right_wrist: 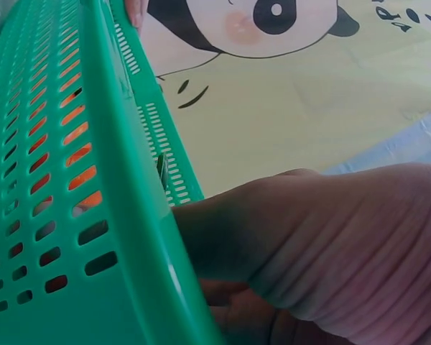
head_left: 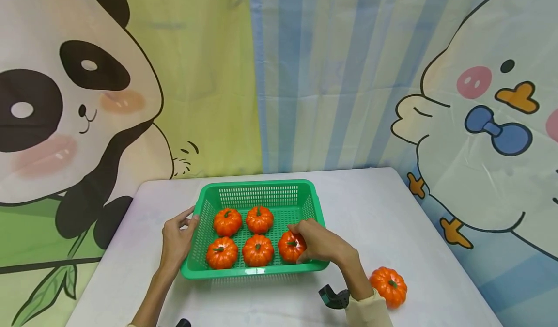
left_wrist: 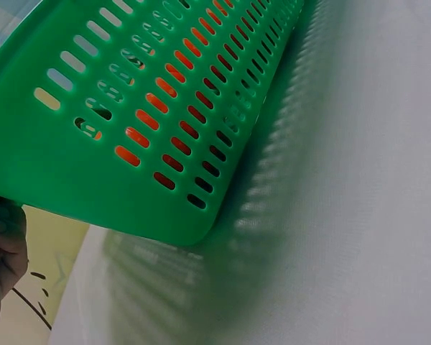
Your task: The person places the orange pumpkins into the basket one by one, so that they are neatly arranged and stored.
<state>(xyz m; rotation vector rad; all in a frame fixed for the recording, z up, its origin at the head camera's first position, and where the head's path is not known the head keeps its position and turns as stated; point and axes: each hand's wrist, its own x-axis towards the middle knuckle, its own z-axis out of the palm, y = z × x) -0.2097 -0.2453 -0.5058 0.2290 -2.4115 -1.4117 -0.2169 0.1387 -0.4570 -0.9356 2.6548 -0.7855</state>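
Observation:
A green plastic basket (head_left: 255,271) with slotted walls stands on the white table. Five small orange pumpkins lie inside in two rows, among them the back-left pumpkin (head_left: 227,222) and the front-middle pumpkin (head_left: 258,251). At the basket's left rim my left hand (head_left: 178,242) grips the edge; the left wrist view shows curled fingers (left_wrist: 6,248) there. My right hand (head_left: 324,242) reaches over the right side and grips the front-right pumpkin (head_left: 287,247) from above. In the right wrist view the basket wall (right_wrist: 140,237) hides the fingertips and most of that pumpkin.
One more pumpkin (head_left: 389,287) sits on the white table (head_left: 375,206), to the right of the basket beside my right sleeve (head_left: 369,311). Behind the table hangs a cloth backdrop (head_left: 305,75) with a panda and a white bird.

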